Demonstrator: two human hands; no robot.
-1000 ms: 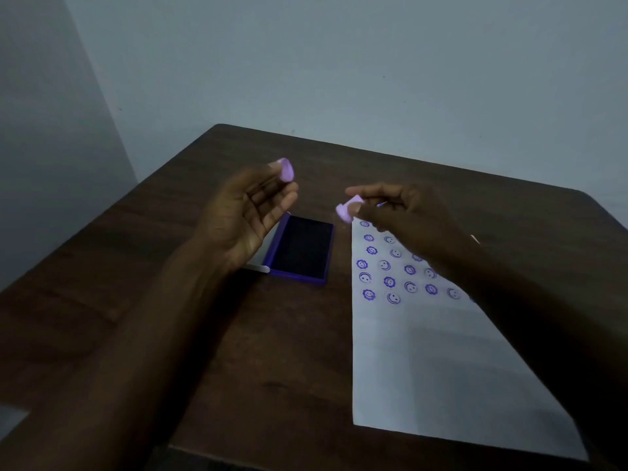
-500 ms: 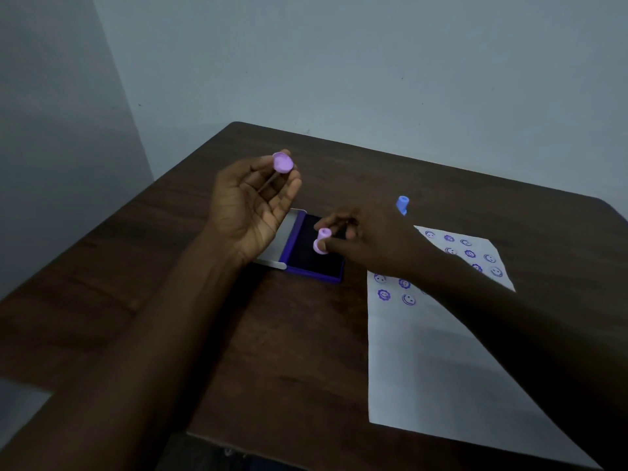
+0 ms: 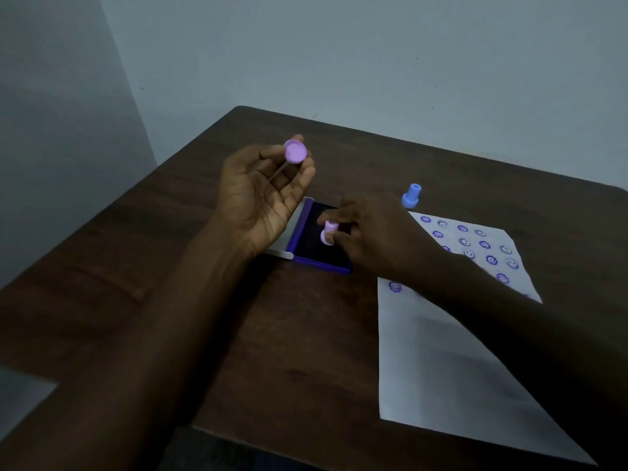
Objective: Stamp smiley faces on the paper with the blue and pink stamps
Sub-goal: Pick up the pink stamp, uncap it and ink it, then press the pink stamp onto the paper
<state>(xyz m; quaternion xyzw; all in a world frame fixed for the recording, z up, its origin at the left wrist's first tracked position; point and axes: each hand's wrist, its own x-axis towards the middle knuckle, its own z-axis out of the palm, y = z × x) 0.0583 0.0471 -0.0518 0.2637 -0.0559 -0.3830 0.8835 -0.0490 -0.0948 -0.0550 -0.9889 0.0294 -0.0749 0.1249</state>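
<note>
Right now the right hand (image 3: pixel 370 232) pinches the pink stamp (image 3: pixel 329 232) in its grip and presses its lower end onto the dark pad of the open ink pad (image 3: pixel 321 241), a purple-rimmed case whose pale lid (image 3: pixel 289 232) lies flat beside it on the left. Only the stamp sits in the case. Above and to the left, the left hand (image 3: pixel 261 195) is raised palm up, its fingertips grasping the pink cap (image 3: pixel 295 151), round face toward the camera. Beyond the right hand, the blue stamp (image 3: pixel 412 195) stands upright on the dark wooden tabletop (image 3: pixel 306 351), just past the far corner of the white paper (image 3: pixel 452 362). Rows of purple smiley prints (image 3: pixel 475 246) cover the paper's far end; the right forearm crosses over some of them.
</note>
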